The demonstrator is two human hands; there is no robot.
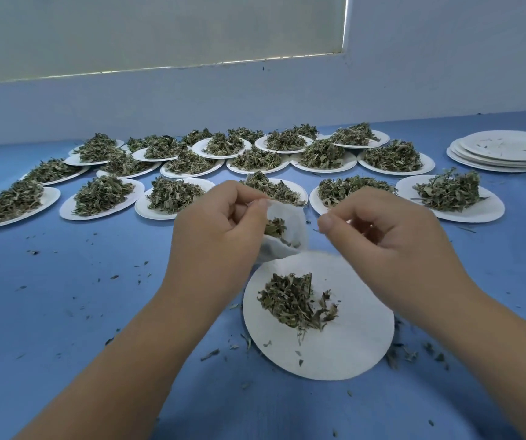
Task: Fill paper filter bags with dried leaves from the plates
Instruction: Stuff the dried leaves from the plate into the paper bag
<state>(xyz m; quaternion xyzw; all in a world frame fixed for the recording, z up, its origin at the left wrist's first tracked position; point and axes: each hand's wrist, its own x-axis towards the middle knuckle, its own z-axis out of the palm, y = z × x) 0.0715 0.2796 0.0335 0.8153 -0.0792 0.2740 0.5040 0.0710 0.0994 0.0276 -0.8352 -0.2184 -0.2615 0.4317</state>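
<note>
The left hand pinches the filter bag open by its rim, mouth facing right. The right hand hovers just beside it, fingertips pinched together with no leaves showing. The leaf pile lies on the plate directly below both hands.

I am facing a pale wall; a window blind is hanging closed, daylight leaking along its edges. I am working at a blue counter.
</note>
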